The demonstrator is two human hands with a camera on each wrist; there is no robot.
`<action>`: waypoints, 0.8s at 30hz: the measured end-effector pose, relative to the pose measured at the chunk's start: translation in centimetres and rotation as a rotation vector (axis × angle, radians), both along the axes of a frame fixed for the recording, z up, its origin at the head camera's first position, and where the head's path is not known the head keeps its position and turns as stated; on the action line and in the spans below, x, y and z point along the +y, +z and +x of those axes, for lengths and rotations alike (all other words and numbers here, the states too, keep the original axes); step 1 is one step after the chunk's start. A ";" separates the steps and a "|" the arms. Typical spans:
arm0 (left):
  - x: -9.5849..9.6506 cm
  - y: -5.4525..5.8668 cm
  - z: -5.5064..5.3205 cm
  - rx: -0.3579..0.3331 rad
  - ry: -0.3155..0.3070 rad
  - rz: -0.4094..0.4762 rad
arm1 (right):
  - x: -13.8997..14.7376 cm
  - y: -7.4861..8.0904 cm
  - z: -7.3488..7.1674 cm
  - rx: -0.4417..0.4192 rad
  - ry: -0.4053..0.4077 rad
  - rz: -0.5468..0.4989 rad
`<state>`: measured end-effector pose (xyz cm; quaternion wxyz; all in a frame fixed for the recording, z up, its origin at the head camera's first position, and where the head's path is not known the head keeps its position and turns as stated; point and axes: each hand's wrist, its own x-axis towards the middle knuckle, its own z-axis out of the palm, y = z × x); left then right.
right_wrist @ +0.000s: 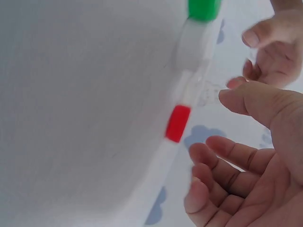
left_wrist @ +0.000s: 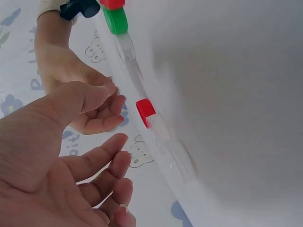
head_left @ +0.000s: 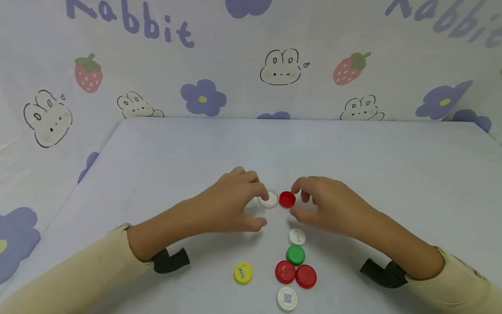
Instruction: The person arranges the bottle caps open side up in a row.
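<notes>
My left hand (head_left: pixel 235 200) hovers with thumb and fingers spread around the left of a row of bottle caps. Its index fingertip overlaps a white bottle cap (head_left: pixel 269 200) in the head view, and another pale cap (head_left: pixel 252 202) is partly hidden behind that hand. Just right of the white cap lies a red bottle cap (head_left: pixel 287 199), hollow side up. My right hand (head_left: pixel 329 205) is beside this red cap, index fingertip at its edge and thumb below it. Both wrist views show loosely bent fingers with nothing between them, the red cap (left_wrist: pixel 145 113) standing apart from the left hand.
Nearer the front, a white cap (head_left: pixel 296 237), a green cap (head_left: pixel 295 254) and two red caps (head_left: pixel 285 272) form a cluster. A yellow cap (head_left: pixel 243 273) lies to their left. Below them is a white cap with a printed square code (head_left: pixel 287 299). A patterned cloth (head_left: pixel 235 56) hangs behind the table.
</notes>
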<state>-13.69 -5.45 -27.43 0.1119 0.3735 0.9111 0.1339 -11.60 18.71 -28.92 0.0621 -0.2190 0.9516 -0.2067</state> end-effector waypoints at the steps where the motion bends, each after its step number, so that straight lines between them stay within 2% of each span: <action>1: -0.5 0.0 0.4 -0.009 -0.001 0.005 | -0.1 0.2 0.4 0.019 0.011 0.000; 8: -2.8 0.0 3.2 -0.049 -0.026 0.051 | -1.6 0.7 3.3 0.100 0.131 0.010; 11: -3.2 -0.2 4.3 -0.039 -0.056 0.067 | -2.2 0.5 4.3 0.167 0.227 0.001; 15: -3.7 -0.9 5.6 0.027 -0.084 0.075 | -3.2 0.0 5.5 0.304 0.358 -0.018; 18: -3.9 -1.4 6.4 0.087 -0.086 0.051 | -4.2 -0.4 6.2 0.360 0.406 0.011; 24: -4.0 -2.4 7.2 0.178 -0.128 0.020 | -5.6 -0.7 6.7 0.394 0.477 0.115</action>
